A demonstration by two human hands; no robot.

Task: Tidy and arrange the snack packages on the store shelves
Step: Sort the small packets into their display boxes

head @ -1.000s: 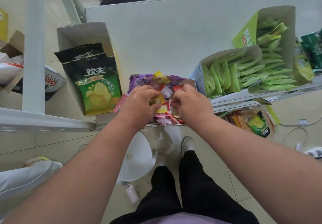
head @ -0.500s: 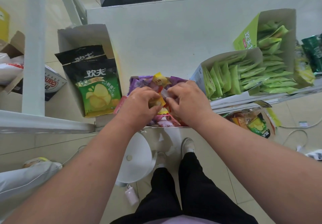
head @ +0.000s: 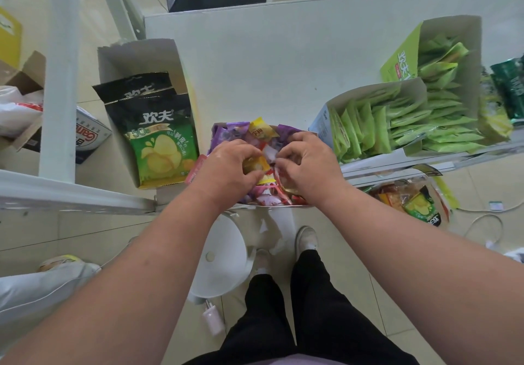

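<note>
Both hands work in the mixed snack box (head: 226, 129) at the front edge of the shelf (head: 269, 61), midway along it. Left hand (head: 229, 166) has fingers curled, pinching a small yellow packet (head: 256, 164) above the heap; right hand (head: 307, 163) is also curled, fingertips closed on a pale wrapper (head: 269, 153) just beside it. The two hands nearly touch over the box. Small packets (head: 272, 196) in purple, red, pink and yellow are piled loose, some right at the box's near lip, which sits flush with the shelf edge. Left of it, a tall carton (head: 136, 55) holds black-and-green chip bags (head: 158, 140), upright. To the right, an open box (head: 323, 120) of green sachets (head: 377, 126), rowed on edge, touches or almost touches the mixed box. Risk, as I judge it: packets are heaped to the brim, so any digging or pulling could flick pieces over the near lip to the floor, where a white stool (head: 221, 262) and the person's shoes stand directly below. Pressing down on the front could also tip the box off the edge. The right wrist is near the sachet box; a sideways nudge may skew that row.
</note>
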